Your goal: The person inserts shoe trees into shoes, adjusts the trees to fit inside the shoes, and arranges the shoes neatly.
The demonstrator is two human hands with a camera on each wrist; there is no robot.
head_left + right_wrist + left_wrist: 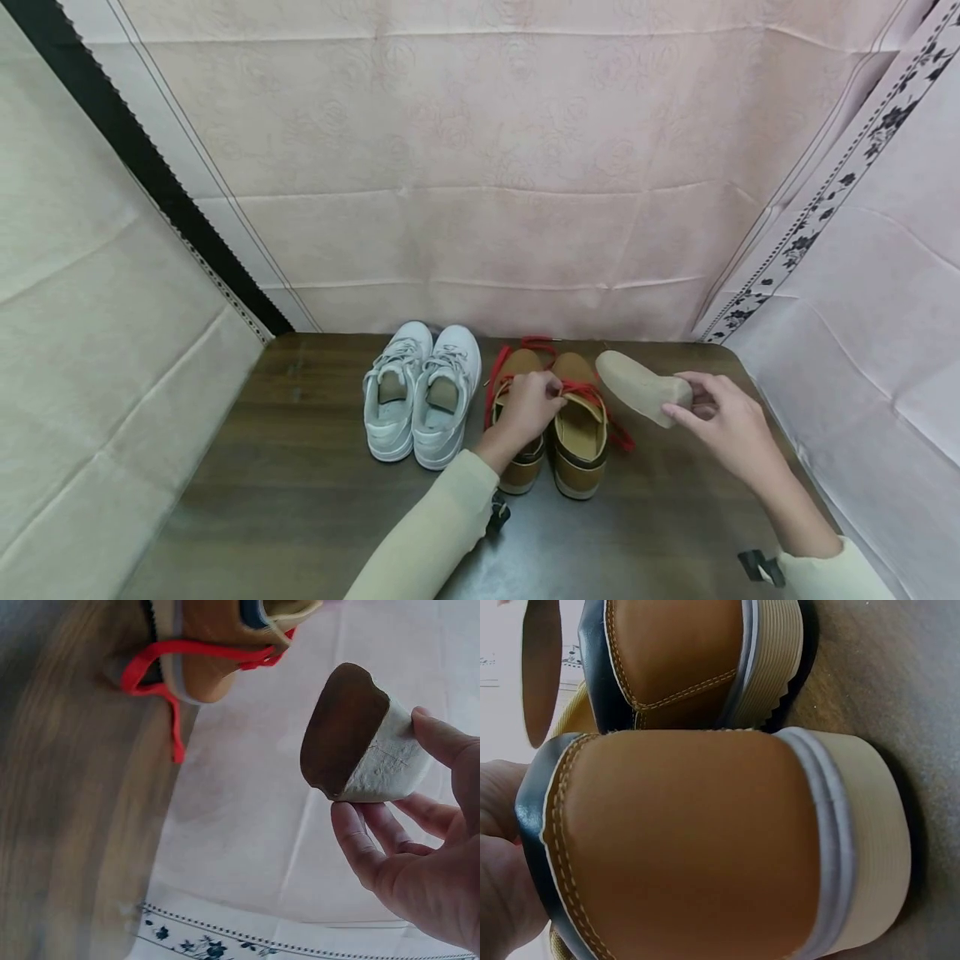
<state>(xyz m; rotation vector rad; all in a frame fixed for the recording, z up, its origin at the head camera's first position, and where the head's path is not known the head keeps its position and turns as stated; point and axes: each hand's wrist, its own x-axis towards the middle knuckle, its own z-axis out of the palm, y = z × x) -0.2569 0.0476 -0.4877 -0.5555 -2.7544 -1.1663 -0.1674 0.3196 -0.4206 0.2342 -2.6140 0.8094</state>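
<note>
A pair of brown lace-up shoes with red laces stands on a wooden table, a left shoe [517, 479] and a right shoe [577, 479]. My left hand [525, 408] reaches over the left one, its fingertips pinching at the red shoelace [579, 389] on the right one. From the left wrist, the brown heel [690, 840] fills the view, with part of the hand behind the collar. My right hand [716, 421] holds a cream insole [637, 385] by its heel end, thumb on one side and fingers on the other. Its brown underside [341, 731] faces the right wrist camera.
White sneakers [423, 400] stand side by side to the left of the brown shoes. The dark wooden table [300, 500] meets pale cloth [487, 233] at its back and sides. A loose red lace end [176, 731] trails beside a brown shoe.
</note>
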